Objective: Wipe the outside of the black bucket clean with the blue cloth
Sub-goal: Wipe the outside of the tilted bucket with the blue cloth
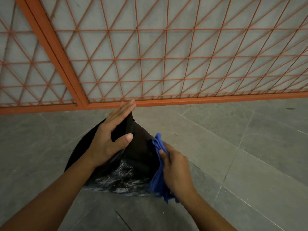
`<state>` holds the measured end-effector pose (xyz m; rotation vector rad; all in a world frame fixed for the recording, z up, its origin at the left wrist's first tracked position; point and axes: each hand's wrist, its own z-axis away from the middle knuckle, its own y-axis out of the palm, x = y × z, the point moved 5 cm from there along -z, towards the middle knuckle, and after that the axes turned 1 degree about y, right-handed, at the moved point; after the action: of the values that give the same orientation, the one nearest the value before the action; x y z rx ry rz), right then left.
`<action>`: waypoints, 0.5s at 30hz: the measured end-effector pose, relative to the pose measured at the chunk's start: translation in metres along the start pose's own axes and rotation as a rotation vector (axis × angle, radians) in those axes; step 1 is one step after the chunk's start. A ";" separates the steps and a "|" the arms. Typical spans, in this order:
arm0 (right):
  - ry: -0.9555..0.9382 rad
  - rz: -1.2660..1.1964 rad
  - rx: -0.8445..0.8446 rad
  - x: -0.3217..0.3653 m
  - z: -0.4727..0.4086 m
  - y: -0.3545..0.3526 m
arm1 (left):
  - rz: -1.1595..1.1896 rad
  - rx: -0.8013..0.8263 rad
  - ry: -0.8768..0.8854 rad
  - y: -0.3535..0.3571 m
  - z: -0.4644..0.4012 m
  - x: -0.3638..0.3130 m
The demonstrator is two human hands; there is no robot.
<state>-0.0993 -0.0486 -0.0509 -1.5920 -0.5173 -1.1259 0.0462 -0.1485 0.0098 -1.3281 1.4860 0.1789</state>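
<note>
The black bucket [138,152] lies tipped on the grey tiled floor, its outer wall facing me, with whitish wet streaks low on the near side. My left hand [110,139] grips its upper edge, fingers flat along the far side and thumb on the near side. My right hand [176,165] is shut on the crumpled blue cloth [158,174], pressing it against the right side of the bucket. The bucket's opening and left part are hidden behind my left hand and forearm.
An orange metal lattice gate [150,64] stands just behind the bucket, its bottom rail [200,100] close to my left fingertips. Grey floor tiles [241,139] spread out to the right and front.
</note>
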 end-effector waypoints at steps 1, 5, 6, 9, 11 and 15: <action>-0.019 -0.019 0.012 0.005 0.008 0.000 | -0.007 0.001 0.002 0.001 0.000 0.000; -0.122 -0.116 0.048 0.027 0.008 0.005 | -0.008 -0.026 0.000 -0.001 0.002 0.003; -0.118 -0.086 0.041 0.022 0.001 0.007 | 0.000 -0.032 -0.009 -0.003 0.003 0.004; 0.000 -0.029 -0.013 -0.009 -0.007 0.006 | 0.007 -0.040 -0.013 -0.006 0.002 0.003; 0.073 0.012 -0.030 -0.022 0.006 0.002 | -0.002 -0.030 0.007 -0.004 0.003 -0.001; -0.015 -0.049 0.033 -0.007 0.021 0.006 | -0.039 -0.014 0.037 -0.003 0.004 -0.001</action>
<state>-0.0896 -0.0296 -0.0600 -1.5682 -0.5845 -1.1367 0.0508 -0.1456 0.0104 -1.3776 1.4908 0.1403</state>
